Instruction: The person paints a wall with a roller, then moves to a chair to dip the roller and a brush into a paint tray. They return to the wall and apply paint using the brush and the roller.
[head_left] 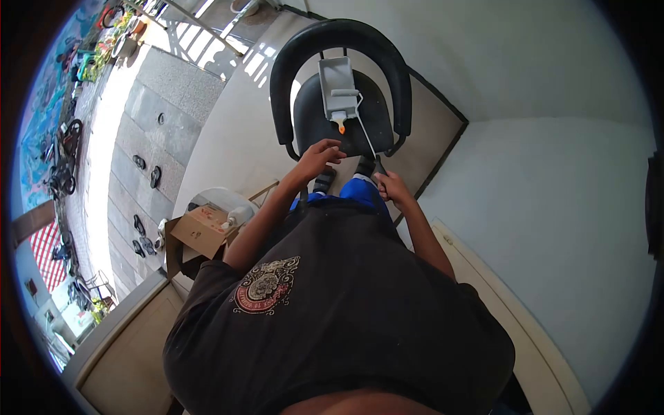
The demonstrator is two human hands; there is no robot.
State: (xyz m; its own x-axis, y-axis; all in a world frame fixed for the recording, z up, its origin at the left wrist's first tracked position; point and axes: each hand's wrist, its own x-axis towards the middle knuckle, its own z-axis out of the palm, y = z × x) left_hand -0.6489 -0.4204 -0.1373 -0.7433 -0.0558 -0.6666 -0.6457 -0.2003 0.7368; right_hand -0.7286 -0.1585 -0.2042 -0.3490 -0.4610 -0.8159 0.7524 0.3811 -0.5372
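Note:
My right hand (pixel 392 188) is closed around the dark handle of a paint roller (pixel 368 138). The roller's pale sleeve lies across a white paint tray (pixel 336 72), which rests on the seat of a black armchair (pixel 318 111). At the tray's near end lies a paintbrush (pixel 340 123) with an orange handle tip pointing toward me. Just in front of the seat, my left hand (pixel 321 159) hangs with its fingers apart and nothing in them, close to the brush but not touching it.
An open cardboard box (pixel 200 232) and a clear plastic bottle (pixel 238 216) are at my left, by a round pale stool. A white wall (pixel 526 200) stands on the right. Several sandals (pixel 155 176) lie on paving outside to the left.

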